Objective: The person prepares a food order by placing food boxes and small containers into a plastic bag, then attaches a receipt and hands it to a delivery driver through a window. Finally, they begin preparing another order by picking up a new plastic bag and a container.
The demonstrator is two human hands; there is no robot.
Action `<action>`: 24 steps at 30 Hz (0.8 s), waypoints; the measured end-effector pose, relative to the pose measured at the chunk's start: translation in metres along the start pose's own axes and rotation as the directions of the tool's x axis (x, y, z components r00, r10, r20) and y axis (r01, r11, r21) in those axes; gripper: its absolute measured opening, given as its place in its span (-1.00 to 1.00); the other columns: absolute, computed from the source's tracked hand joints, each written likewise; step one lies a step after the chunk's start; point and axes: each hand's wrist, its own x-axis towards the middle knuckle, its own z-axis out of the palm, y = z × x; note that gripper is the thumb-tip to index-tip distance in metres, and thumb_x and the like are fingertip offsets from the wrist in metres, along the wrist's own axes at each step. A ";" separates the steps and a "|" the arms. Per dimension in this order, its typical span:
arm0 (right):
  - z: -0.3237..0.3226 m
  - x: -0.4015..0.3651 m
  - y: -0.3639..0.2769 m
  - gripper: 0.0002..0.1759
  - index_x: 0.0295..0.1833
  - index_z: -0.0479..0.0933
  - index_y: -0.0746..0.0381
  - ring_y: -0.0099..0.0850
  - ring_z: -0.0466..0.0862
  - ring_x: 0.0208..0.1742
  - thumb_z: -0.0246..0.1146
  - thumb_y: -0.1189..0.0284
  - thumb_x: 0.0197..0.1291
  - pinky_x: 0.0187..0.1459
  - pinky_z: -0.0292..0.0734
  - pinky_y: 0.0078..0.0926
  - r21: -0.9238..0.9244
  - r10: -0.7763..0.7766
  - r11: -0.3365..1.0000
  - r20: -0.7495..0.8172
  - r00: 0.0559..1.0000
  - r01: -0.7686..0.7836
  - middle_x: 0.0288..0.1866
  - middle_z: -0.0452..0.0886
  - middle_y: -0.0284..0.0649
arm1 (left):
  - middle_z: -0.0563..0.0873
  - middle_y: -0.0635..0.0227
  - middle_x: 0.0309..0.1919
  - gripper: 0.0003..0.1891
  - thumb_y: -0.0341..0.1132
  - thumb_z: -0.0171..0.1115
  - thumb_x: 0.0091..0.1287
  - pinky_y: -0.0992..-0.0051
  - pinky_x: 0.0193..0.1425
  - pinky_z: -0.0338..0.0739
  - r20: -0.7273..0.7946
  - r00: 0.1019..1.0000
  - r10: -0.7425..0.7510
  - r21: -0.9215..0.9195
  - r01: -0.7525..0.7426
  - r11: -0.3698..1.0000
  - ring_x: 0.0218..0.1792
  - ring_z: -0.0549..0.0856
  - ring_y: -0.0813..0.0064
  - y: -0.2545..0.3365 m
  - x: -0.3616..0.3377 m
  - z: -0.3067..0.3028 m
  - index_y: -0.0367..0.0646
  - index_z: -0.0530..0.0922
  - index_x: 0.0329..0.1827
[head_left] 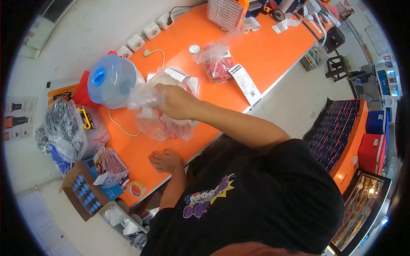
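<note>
My right hand point(177, 102) is closed around the gathered top of a clear plastic bag point(160, 128). Something red and white shows through the film, but its kind is hidden. My left hand point(165, 161) lies on the orange table below the bag, fingers loosely spread and holding nothing. Beside the bag's gathered end stands a translucent round container with a blue lid point(113, 81). Farther along the table lie a red plastic-wrapped package point(219, 68) and a long white printed label point(245, 85), which reaches over the table's edge.
White sockets point(151, 30) line the wall, near a loose plug point(147, 53). A tub of plastic wrapping point(89, 128), a box of blue-capped items point(85, 190) and a tape roll point(136, 188) crowd the left end. An orange-white basket point(225, 13) stands at the far end.
</note>
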 end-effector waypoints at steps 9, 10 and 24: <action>-0.141 -0.004 0.132 -0.41 0.35 0.50 0.21 -0.06 0.54 0.30 0.37 0.29 0.22 0.39 0.38 -0.13 -0.317 0.031 0.925 -0.486 0.874 -0.210 0.32 0.49 0.04 | 0.37 0.05 0.47 -0.40 -0.11 0.22 0.34 -0.01 0.36 0.33 0.024 1.000 0.004 -0.028 -0.003 1.000 0.48 0.34 0.06 0.002 0.003 -0.011 -0.12 0.34 0.41; -0.169 -0.001 0.153 -0.37 0.40 0.47 0.14 0.00 0.51 0.33 0.36 0.32 0.19 0.42 0.35 -0.05 -0.574 -0.149 0.792 -0.511 0.846 -0.207 0.33 0.49 0.05 | 0.37 0.05 0.47 -0.40 -0.11 0.22 0.34 -0.01 0.36 0.33 0.023 1.000 -0.002 -0.027 0.003 1.000 0.48 0.34 0.06 0.001 0.002 -0.013 -0.12 0.34 0.41; -0.172 0.002 0.171 -0.64 0.10 0.62 0.03 -0.06 0.69 0.13 0.37 0.15 0.23 0.14 0.53 -0.02 -0.568 0.386 0.627 -0.369 0.846 -0.534 0.05 0.74 -0.09 | 0.33 0.11 0.52 -0.40 -0.12 0.22 0.32 -0.03 0.47 0.22 0.085 0.996 -0.034 -0.074 0.041 0.996 0.53 0.27 0.11 0.003 0.005 -0.020 -0.16 0.40 0.39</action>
